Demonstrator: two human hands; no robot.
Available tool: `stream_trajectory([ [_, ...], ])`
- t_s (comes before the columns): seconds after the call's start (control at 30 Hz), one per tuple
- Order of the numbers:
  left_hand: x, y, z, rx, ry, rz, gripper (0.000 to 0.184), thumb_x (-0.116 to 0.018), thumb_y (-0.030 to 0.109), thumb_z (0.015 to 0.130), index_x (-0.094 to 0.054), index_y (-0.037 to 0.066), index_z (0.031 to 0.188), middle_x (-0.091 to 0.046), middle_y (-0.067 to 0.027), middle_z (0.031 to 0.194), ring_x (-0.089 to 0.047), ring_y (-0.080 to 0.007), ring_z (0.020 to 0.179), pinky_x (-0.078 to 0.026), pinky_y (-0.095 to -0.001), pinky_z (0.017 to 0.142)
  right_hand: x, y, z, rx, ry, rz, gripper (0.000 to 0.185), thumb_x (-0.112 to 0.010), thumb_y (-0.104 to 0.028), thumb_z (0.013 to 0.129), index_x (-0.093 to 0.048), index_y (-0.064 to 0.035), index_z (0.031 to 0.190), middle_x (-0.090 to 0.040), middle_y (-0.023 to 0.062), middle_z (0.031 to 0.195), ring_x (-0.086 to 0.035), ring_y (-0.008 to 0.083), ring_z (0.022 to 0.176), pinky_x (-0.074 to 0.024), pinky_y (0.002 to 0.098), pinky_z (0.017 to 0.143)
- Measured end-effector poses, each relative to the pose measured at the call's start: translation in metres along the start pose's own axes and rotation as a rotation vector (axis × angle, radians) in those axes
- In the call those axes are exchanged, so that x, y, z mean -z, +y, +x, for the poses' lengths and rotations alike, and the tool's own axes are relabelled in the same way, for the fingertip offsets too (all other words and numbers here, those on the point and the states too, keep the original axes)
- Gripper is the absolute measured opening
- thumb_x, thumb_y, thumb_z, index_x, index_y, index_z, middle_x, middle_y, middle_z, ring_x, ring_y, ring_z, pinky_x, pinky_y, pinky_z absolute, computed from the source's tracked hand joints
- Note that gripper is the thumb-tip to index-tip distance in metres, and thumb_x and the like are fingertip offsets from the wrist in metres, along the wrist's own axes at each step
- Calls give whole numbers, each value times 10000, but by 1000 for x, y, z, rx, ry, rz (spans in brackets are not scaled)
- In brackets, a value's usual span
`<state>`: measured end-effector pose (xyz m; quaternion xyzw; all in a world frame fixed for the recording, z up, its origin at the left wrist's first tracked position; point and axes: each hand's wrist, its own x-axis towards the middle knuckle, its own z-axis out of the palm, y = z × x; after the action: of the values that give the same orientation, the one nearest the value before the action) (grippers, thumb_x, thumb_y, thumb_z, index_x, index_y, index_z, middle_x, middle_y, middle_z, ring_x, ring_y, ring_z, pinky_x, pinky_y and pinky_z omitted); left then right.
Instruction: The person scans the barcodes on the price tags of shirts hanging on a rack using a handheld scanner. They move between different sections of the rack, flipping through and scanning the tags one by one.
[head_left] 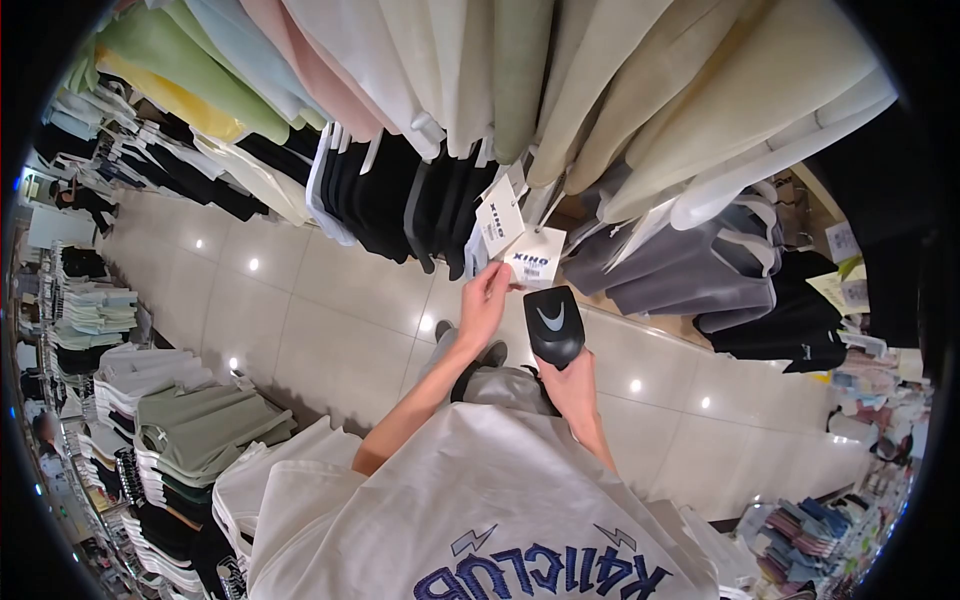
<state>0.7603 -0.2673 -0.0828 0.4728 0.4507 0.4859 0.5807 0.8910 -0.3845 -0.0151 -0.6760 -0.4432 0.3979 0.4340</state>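
Note:
My left hand pinches the lower edge of a white paper price tag printed with dark letters and a barcode. A second white tag hangs just to its upper left. Wrapped around the handle of a black barcode scanner is my right hand. The scanner's head points up toward the tag, with a small gap between them. Both tags hang below a row of pale garments.
Black garments hang left of the tags, grey ones to the right. Folded and hung shirts fill the lower left. Stacked clothes lie at the lower right. Between them runs a tiled floor.

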Motion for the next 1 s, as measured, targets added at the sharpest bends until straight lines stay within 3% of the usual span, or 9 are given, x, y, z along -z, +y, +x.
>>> stream_trajectory([
  [0.13,1,-36,8,74,-51,81,360,-545,188,1021,-515,19,1336,-643,-122,1201,-647,-172,1025,-508,-291,808,6,14,-5,-124,0,-29,268,-743,-104,802,-649,71,982,-718,176,841,-691,217,775,-529,352,725],
  [0.3,-21,-69,11,117,-161,146,498,-625,237,974,-473,25,1399,-592,-175,1318,-582,-250,1197,-504,-334,917,19,16,-7,-187,24,32,190,-721,-90,822,-642,64,899,-672,85,692,-625,128,622,-502,309,594],
  [0.4,-40,-64,20,-153,-115,419,650,-690,304,923,-417,38,1450,-528,-219,1391,-522,-307,1266,-472,-370,975,21,16,-6,-151,67,49,199,-723,-136,867,-637,44,871,-623,40,654,-587,99,550,-468,273,515],
  [0.53,-45,-49,38,-108,-199,401,649,-709,292,912,-427,18,1428,-574,-200,1340,-570,-266,1194,-470,-345,965,25,13,-4,-182,54,49,193,-718,-133,871,-637,42,866,-620,37,664,-582,99,545,-470,271,518],
  [0.63,-35,-54,42,209,-358,377,710,-711,256,919,-336,52,1486,-627,-125,1283,-582,-171,1160,-436,-324,1002,27,12,-4,-188,80,101,195,-717,-138,877,-634,37,859,-612,31,675,-576,95,541,-465,264,514],
  [0.7,-29,-65,30,207,-241,-144,651,-671,271,952,-350,54,1475,-667,-68,1188,-609,-120,1048,-468,-310,932,29,13,-5,-185,130,169,197,-714,-144,885,-629,31,855,-606,26,687,-573,93,540,-461,259,509],
  [0.87,-9,-52,6,454,-139,-328,647,-671,321,949,-357,30,1435,-570,-54,1243,-585,-125,1043,-481,-295,868,34,14,-5,-197,133,195,192,-714,-145,893,-622,19,855,-596,19,679,-568,92,536,-450,253,498],
  [0.93,-6,-22,-5,423,-434,-644,740,-663,363,936,-282,81,1505,-493,-1,1032,-509,-111,847,-429,-266,753,36,9,-5,-197,131,218,188,-714,-144,895,-621,15,857,-595,18,678,-566,91,536,-446,251,496],
  [1.0,-8,-1,-12,373,-454,-618,739,-644,379,927,-291,77,1502,-451,1,960,-464,-115,793,-406,-265,717,38,1,-5,-205,119,249,185,-716,-143,897,-620,10,859,-593,16,675,-561,88,537,-441,247,498],
])
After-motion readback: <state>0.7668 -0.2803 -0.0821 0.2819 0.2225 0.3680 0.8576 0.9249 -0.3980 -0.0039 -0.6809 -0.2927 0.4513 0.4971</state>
